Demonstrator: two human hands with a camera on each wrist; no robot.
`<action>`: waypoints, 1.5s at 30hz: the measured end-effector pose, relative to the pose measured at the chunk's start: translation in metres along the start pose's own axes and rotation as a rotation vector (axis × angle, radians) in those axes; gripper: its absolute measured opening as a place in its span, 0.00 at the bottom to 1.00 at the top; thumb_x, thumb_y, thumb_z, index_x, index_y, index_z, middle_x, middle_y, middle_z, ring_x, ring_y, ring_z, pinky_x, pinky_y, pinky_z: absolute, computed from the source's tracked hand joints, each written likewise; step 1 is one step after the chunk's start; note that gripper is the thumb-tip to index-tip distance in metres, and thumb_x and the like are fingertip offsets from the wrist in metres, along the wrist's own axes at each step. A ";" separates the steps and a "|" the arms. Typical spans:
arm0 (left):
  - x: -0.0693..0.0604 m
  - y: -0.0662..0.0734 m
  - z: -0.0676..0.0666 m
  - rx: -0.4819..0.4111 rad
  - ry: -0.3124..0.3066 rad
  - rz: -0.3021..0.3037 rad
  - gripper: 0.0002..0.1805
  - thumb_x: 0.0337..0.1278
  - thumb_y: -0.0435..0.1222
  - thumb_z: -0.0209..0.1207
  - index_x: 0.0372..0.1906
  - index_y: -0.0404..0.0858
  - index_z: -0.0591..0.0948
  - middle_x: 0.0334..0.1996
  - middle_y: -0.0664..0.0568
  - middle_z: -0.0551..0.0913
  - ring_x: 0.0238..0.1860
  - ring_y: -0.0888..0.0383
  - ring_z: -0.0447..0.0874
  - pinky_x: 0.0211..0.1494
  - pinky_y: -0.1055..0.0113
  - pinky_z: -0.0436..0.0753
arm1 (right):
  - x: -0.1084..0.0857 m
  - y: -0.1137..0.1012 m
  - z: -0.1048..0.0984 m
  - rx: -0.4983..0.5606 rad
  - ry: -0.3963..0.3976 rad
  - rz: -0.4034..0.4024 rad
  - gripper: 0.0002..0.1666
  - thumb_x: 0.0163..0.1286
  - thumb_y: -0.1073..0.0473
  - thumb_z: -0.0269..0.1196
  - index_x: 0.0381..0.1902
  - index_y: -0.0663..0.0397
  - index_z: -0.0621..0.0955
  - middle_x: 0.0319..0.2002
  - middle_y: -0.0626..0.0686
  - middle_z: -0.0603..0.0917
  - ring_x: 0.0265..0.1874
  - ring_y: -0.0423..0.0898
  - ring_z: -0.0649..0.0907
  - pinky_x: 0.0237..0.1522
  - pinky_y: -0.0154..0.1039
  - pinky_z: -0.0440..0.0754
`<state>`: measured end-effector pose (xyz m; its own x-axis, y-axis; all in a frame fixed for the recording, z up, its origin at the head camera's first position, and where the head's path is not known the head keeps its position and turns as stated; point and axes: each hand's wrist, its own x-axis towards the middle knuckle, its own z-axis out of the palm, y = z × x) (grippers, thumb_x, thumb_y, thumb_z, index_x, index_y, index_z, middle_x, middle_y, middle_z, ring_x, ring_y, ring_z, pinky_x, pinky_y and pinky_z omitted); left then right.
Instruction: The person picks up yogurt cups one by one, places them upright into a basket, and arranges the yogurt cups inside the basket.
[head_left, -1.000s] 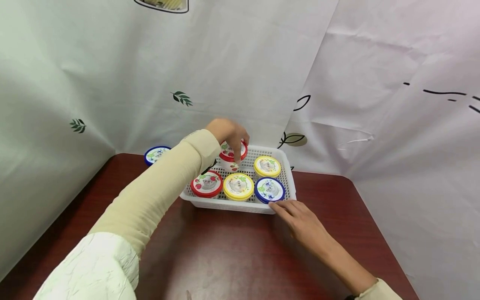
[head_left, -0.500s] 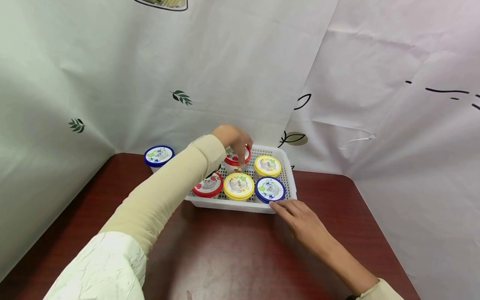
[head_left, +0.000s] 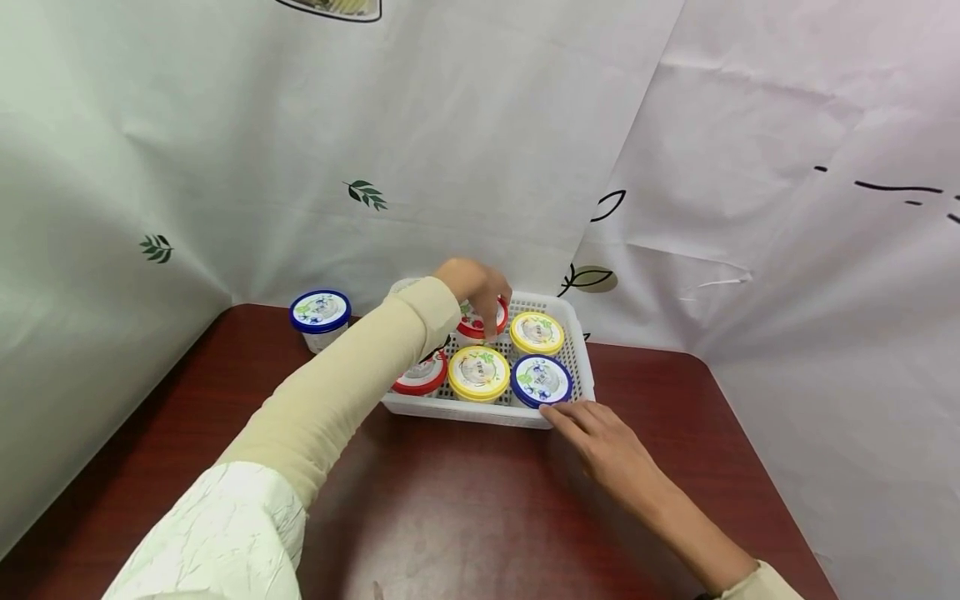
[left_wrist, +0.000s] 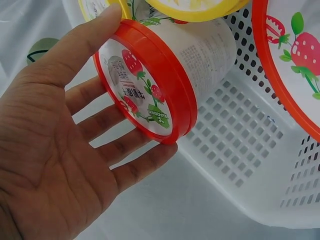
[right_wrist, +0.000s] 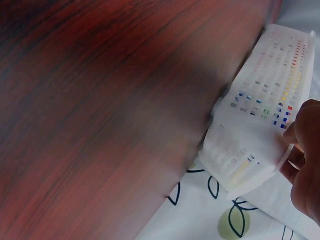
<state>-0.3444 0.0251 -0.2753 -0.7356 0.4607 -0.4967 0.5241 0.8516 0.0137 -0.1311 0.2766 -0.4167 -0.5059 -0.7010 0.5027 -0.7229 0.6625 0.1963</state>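
My left hand (head_left: 480, 292) grips the lid of a red-lidded tub with strawberry pictures (left_wrist: 145, 95) in the back row of a white plastic basket (head_left: 457, 409). In the left wrist view the thumb and fingers (left_wrist: 132, 142) span opposite edges of that lid. Also in the basket are another red-lidded tub (head_left: 422, 377), two yellow-lidded tubs (head_left: 478, 372) (head_left: 537, 332) and a blue-lidded tub (head_left: 541, 381). At the basket's front right corner my right hand (head_left: 611, 446) holds the rim, its fingertips hooked over the edge in the right wrist view.
A separate blue-lidded tub (head_left: 321, 312) stands on the dark red table (head_left: 465, 508), left of the basket. Behind the basket hangs a white printed sheet (head_left: 465, 150). My left sleeve (head_left: 352, 375) covers the basket's left side in the head view.
My left hand has moved right and slightly down with the red-lidded tub, closer to the back yellow-lidded tub. More of the separate blue-lidded tub shows. My right hand stays on the rim.
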 end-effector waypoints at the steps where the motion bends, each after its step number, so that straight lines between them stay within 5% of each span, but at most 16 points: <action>1: 0.001 0.000 0.001 0.003 -0.002 0.001 0.52 0.66 0.57 0.78 0.89 0.50 0.67 0.85 0.50 0.71 0.83 0.47 0.71 0.82 0.50 0.79 | 0.000 0.000 0.000 0.000 -0.001 0.001 0.41 0.59 0.77 0.73 0.72 0.54 0.85 0.59 0.55 0.90 0.56 0.54 0.90 0.61 0.53 0.91; 26: 0.029 0.001 0.018 -0.023 -0.039 -0.030 0.55 0.65 0.60 0.77 0.91 0.54 0.64 0.87 0.53 0.70 0.84 0.50 0.72 0.85 0.49 0.77 | -0.002 0.001 -0.001 0.000 -0.043 0.023 0.42 0.59 0.76 0.75 0.72 0.52 0.85 0.59 0.54 0.89 0.57 0.54 0.90 0.61 0.53 0.91; 36: 0.036 -0.002 0.025 0.024 -0.051 -0.029 0.46 0.66 0.60 0.76 0.84 0.52 0.73 0.77 0.55 0.79 0.74 0.52 0.79 0.76 0.52 0.83 | -0.004 0.001 0.002 0.017 -0.033 0.011 0.42 0.60 0.76 0.75 0.73 0.52 0.84 0.59 0.54 0.89 0.57 0.54 0.90 0.60 0.53 0.91; 45: 0.040 -0.002 0.024 0.003 -0.050 -0.040 0.50 0.67 0.60 0.76 0.88 0.54 0.69 0.84 0.54 0.73 0.80 0.50 0.75 0.81 0.50 0.80 | -0.002 0.002 0.000 0.011 -0.024 0.013 0.41 0.60 0.76 0.75 0.72 0.52 0.85 0.59 0.54 0.89 0.58 0.54 0.90 0.61 0.53 0.91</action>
<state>-0.3649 0.0361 -0.3157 -0.7335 0.4129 -0.5398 0.4957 0.8684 -0.0093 -0.1314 0.2789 -0.4170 -0.5259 -0.6986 0.4851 -0.7212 0.6686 0.1811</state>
